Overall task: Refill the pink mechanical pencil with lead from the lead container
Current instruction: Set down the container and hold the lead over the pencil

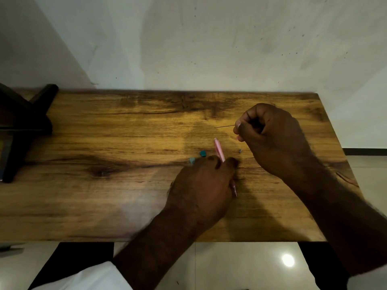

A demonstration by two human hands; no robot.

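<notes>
Left hand (201, 185) is gripping the pink pencil (219, 150), seemingly open end aiming eleven o'clock; right hand (272, 139) is pinching lead (225, 126) at its one o'clock.

Dim light is casting soft shadows across the desk (104, 195); glare is shining on the floor (240, 268) at five o'clock; edges are blurring.

No text, label, brand or number can be read anywhere. The pink mechanical pencil (219, 150) and the wooden table (104, 195) show no legible marking.
</notes>
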